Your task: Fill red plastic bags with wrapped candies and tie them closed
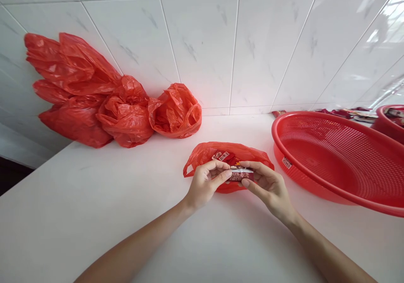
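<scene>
Between my two hands is a small dark red printed snack packet [241, 175], with a pale strip along its upper side. My left hand [206, 181] pinches its left end between thumb and fingers. On the other end, the thumb and fingers of my right hand [270, 187] are closed. Just beneath and behind the hands lies an open red plastic bag [198, 153] with several dark red packets [223, 155] inside. My hands and the held packet cover part of the bag's mouth.
A large red perforated basket [311, 148] stands to the right on the white table [94, 207]. Several bunched red plastic bags [126, 114] rest against the tiled wall at the back left. Flat wrappers [341, 113] and a second red container [389, 125] are behind the basket.
</scene>
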`<act>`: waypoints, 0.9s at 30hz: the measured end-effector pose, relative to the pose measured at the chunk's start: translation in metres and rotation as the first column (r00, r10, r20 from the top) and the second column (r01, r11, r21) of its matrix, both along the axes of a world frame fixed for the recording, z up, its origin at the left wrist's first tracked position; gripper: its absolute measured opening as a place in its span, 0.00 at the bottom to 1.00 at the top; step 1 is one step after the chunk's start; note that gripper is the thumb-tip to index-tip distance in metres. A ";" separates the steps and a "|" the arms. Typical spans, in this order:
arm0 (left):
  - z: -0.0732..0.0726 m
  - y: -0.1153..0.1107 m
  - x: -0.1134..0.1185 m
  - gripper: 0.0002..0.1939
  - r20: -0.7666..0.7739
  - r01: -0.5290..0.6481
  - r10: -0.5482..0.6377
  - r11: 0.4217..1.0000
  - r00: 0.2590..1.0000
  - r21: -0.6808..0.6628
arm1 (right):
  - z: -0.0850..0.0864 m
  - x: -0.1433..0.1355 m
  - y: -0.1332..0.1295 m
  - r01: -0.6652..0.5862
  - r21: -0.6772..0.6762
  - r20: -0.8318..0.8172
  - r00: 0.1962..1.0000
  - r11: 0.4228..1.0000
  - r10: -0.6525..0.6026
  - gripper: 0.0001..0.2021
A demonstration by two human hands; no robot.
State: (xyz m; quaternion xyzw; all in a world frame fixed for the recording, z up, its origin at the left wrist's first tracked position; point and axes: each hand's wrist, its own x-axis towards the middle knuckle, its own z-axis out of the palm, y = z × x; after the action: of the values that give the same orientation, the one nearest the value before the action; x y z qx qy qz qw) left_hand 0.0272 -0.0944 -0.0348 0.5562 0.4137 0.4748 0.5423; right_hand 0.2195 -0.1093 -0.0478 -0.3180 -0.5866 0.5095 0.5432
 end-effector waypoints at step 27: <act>-0.001 -0.002 -0.001 0.09 0.012 0.031 -0.032 0.999 0.999 0.028 | 0.003 0.000 -0.001 0.005 -0.006 -0.003 1.000 1.000 -0.005 0.13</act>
State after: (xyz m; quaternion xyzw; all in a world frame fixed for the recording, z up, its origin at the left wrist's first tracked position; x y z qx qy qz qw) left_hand 0.0258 -0.0962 -0.0357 0.5671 0.3949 0.4753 0.5446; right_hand 0.2194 -0.1098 -0.0444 -0.3203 -0.5835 0.5104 0.5444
